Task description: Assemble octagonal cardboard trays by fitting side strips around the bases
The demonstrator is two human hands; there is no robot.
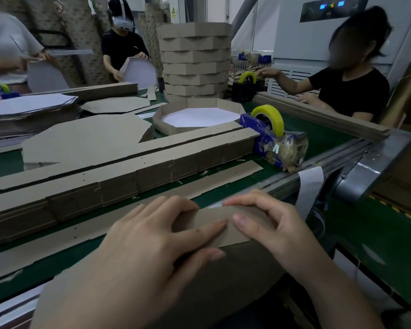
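Head view, and we are pressing both hands on the side strip point(223, 227) at the near edge of the green table point(313, 136). Our left hand point(152, 238) is lying flat, fingers spread over the strip's left part; our right hand point(268, 224) is curling beside it, thumb and fingertips pinching the strip's folded top edge. Just beyond the strip, we are seeing a long stack of strips point(119, 172) running across. Further beyond, to the right, the tape dispenser point(271, 136) is sitting beside an assembled tray point(195, 118). Beyond that tray, a tall pile of finished trays point(195, 60) is standing.
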